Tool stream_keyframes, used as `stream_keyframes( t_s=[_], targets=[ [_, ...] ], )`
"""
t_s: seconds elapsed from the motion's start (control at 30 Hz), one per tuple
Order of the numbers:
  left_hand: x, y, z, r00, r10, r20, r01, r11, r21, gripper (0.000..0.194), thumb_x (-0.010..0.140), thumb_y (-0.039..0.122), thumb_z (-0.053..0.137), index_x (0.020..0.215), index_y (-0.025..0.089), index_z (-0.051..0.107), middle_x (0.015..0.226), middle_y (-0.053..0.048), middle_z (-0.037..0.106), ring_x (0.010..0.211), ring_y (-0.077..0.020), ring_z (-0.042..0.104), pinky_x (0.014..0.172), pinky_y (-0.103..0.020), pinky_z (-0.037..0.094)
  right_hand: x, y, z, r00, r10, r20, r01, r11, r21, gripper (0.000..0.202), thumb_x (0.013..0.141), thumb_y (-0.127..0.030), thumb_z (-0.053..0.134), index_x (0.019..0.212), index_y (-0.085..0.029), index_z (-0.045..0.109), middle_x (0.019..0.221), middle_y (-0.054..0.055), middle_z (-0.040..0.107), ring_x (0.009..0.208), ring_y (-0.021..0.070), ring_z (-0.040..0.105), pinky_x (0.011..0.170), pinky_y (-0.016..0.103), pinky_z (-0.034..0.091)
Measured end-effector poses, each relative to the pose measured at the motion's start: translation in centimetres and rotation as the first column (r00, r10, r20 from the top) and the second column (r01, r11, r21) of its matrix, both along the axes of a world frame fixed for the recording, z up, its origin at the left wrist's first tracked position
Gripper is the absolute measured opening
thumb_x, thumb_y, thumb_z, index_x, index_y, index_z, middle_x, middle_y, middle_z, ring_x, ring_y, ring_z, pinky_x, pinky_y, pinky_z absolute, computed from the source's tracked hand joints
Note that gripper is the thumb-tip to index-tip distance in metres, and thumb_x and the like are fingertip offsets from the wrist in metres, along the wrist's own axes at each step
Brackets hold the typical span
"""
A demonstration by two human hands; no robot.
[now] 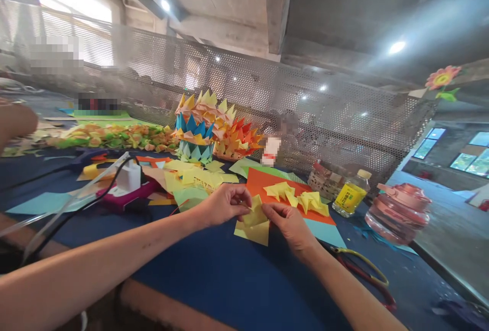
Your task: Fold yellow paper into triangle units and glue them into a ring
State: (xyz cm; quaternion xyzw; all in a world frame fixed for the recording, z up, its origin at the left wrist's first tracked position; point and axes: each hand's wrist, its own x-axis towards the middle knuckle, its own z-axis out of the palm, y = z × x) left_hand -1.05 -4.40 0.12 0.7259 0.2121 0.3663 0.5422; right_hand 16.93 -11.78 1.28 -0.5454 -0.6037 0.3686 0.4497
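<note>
Currently | yellow paper | between left hand and right hand | both pinching

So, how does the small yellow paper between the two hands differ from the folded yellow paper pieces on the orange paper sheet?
The small yellow paper is held by the left hand and the right hand, while the folded yellow paper pieces rest on the orange paper sheet. The held paper is single; the folded pieces are several. The held paper looks flatter, whereas the folded pieces show pointed corners. Both are yellow.
</note>
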Motion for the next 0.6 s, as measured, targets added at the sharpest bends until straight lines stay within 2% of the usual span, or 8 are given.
stream_keyframes(
  t_s=[0.13,0.27,0.43,0.6],
  targets=[
    [-0.02,-0.01,-0.02,1.0,0.002,-0.02,-0.002,1.0,0.001,0.023,0.063,0.025,0.071,0.074,0.014,0.055,0.063,0.004,0.057,0.053,-0.0092,0.058,0.055,-0.022,0.05,0.01,-0.02,0.13,0.999,-0.022,0.044,0.021,1.0,0.02,0.038,0.072,-0.054,0.065,0.076,-0.017,0.072,0.061,-0.002,0.058,0.055,0.0104,0.042,0.055,0.024,0.032],
    [-0.01,-0.31,0.22,0.999,-0.002,-0.033,0.001,1.0,-0.027,0.026,0.063,0.028,0.073,0.075,0.013,0.055,0.067,0.003,0.057,0.053,-0.0091,0.059,0.054,-0.022,0.05,0.04,0.15,0.15,0.997,-0.011,0.079,0.005,0.998,0.067,0.038,0.072,-0.052,0.064,0.075,-0.015,0.071,0.066,0.0,0.061,0.062,0.0129,0.049,0.062,0.025,0.038],
    [0.19,-0.67,0.33,0.998,0.046,0.039,-0.042,0.994,-0.101,0.036,0.063,0.038,0.075,0.071,0.014,0.05,0.062,0.006,0.05,0.051,-0.0076,0.052,0.051,-0.026,0.055,-0.01,0.21,0.03,0.993,-0.008,0.121,-0.003,0.996,0.093,0.035,0.075,-0.047,0.061,0.076,-0.013,0.069,0.07,0.002,0.064,0.066,0.0159,0.054,0.065,0.028,0.041],
    [0.13,-0.94,0.59,0.999,0.022,0.03,-0.017,0.986,-0.166,0.047,0.062,0.042,0.076,0.093,0.015,0.054,0.062,0.006,0.054,0.054,-0.0094,0.051,0.05,-0.027,0.055,-0.13,0.1,-0.08,0.987,0.004,0.159,-0.027,0.99,0.138,0.033,0.079,-0.045,0.057,0.073,-0.013,0.066,0.066,0.002,0.061,0.066,0.0162,0.054,0.064,0.027,0.041]
  ],
)
